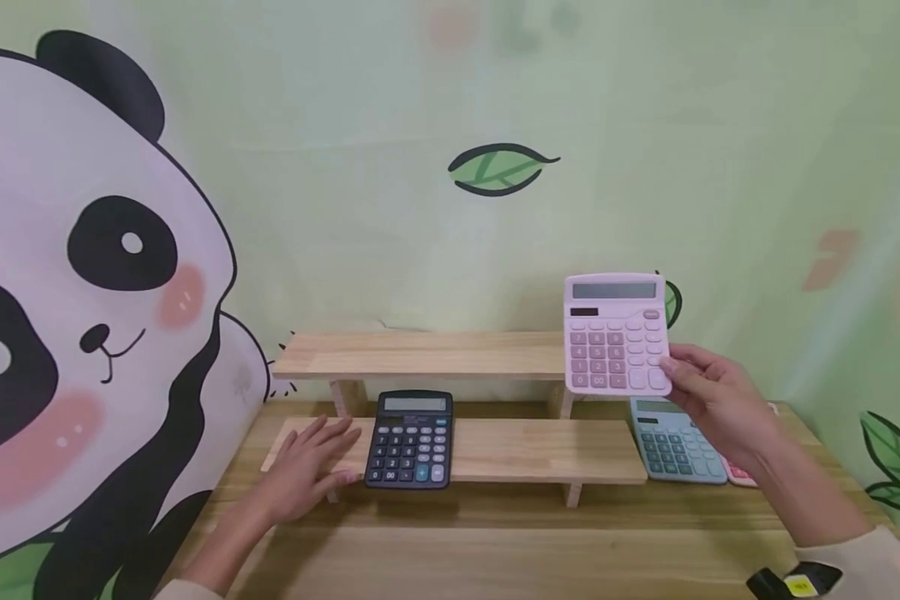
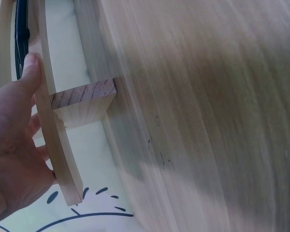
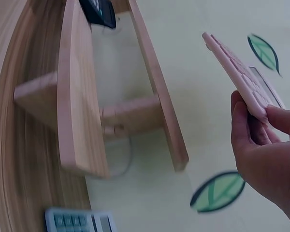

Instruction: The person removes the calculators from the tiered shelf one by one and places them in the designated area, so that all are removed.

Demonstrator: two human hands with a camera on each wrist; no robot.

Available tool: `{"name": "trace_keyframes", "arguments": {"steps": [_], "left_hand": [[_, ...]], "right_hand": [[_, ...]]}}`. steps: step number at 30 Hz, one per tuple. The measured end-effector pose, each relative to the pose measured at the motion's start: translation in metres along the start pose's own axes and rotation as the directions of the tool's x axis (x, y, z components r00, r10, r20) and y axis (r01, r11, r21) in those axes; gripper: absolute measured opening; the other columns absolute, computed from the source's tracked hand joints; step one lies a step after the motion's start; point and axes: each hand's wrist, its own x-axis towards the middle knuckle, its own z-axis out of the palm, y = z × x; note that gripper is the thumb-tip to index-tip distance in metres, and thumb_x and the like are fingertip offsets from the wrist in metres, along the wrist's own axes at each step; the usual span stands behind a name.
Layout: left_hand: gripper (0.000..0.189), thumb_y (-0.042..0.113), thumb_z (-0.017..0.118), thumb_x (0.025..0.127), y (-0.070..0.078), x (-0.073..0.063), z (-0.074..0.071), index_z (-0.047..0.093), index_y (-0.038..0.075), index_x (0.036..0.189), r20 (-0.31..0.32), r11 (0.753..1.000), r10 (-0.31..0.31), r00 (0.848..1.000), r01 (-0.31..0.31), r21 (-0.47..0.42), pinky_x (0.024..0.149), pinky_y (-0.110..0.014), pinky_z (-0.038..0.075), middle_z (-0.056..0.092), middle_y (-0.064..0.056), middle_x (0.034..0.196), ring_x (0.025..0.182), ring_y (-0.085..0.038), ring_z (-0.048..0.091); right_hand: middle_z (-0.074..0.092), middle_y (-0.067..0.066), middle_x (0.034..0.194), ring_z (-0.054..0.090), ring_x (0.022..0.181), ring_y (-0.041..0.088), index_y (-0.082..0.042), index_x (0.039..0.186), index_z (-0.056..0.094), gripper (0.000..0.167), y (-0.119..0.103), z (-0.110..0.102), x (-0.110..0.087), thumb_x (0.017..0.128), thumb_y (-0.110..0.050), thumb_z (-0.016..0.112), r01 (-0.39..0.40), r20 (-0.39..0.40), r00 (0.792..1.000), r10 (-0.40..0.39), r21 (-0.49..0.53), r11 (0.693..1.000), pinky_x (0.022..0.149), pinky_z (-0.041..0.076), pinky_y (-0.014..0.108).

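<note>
My right hand [image 1: 716,396] pinches a pink calculator [image 1: 615,333] by its lower right edge, thumb in front and fingers behind. It is held up in front of the right end of the upper shelf board [image 1: 427,354], keys facing me. My left hand [image 1: 307,467] rests on the left end of the lower shelf board [image 1: 525,450], fingers extended. In the left wrist view its thumb [image 2: 31,72] lies along the board's edge, close to a dark calculator. That black calculator [image 1: 408,442] leans back on the lower board, just right of the left hand.
On the wooden table [image 1: 495,558], right of the shelf, a blue calculator [image 1: 678,446] lies partly behind my right forearm. A pink edge of another item [image 1: 740,475] shows beside it. Behind stands a green backdrop [image 1: 390,233] printed with a panda [image 1: 120,283] and leaves.
</note>
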Motion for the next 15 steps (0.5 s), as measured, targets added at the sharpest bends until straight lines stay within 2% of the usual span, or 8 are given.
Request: {"name": "trace_keyframes", "arguments": {"steps": [9,15], "left_hand": [[0.067,0.049,0.070,0.100,0.000,0.002,-0.001,0.056,0.013,0.155,0.034,1.000,-0.029,0.999,0.029,0.011,0.116,-0.083,0.016,0.043,-0.014,0.166,0.154,-0.052,0.028],[0.067,0.049,0.070,0.100,0.002,0.001,-0.001,0.056,0.012,0.154,0.032,1.000,-0.023,0.999,0.024,-0.002,0.115,-0.083,0.016,0.043,-0.015,0.165,0.154,-0.052,0.028]], "right_hand": [[0.076,-0.005,0.121,0.072,0.101,0.010,-0.019,0.132,0.066,0.023,0.006,-0.049,-0.020,0.109,-0.018,0.061,-0.010,-0.073,0.997,0.013,0.047,0.999,0.086,0.060,0.021],[0.075,-0.006,0.119,0.073,0.106,0.008,-0.023,0.125,0.070,0.022,0.019,-0.076,-0.032,0.111,-0.013,0.056,-0.028,-0.089,0.995,0.040,0.126,0.992,0.089,0.060,0.022]]}}
